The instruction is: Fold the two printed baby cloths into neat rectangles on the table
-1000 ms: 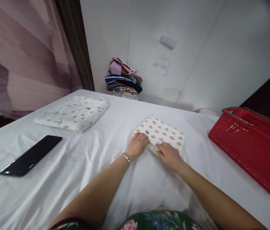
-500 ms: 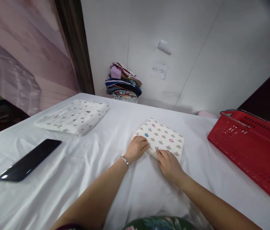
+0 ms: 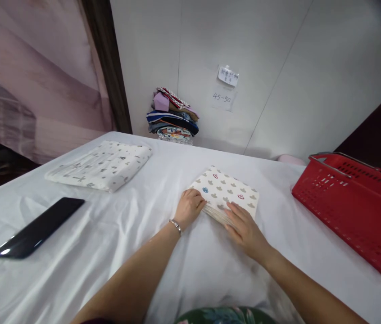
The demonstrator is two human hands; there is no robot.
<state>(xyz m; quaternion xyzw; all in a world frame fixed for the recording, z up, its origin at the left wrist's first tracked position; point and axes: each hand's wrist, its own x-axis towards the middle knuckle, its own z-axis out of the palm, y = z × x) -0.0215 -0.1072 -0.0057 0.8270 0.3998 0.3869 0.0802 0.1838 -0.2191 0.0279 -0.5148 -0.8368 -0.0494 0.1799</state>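
A folded white cloth (image 3: pixel 227 191) lies on the white-covered table, printed with grey shapes and a few red and blue motifs. Its layered folds show along the near edge. At its left corner, my left hand (image 3: pixel 190 204), with a silver bracelet on the wrist, has its fingers closed on the edge. My right hand (image 3: pixel 246 229) rests on the near right part, fingers stretched out over the top; the thumb sits by the layered edge. Farther left lies a second folded white cloth (image 3: pixel 109 164) with small dark prints, apart from both hands.
A glossy black flat panel (image 3: pixel 40 227) lies on the left of the white sheet (image 3: pixel 123 252). To the right stands a red plastic basket (image 3: pixel 349 211) with handles. Beyond the far edge is a stack of folded clothes (image 3: pixel 173 119) by the wall, near paper notes (image 3: pixel 222 97).
My right hand has gone from pinching the cloth's near edge to lying on it with extended fingers. My left hand stays at the left corner. The upper wall note has flapped down flat.
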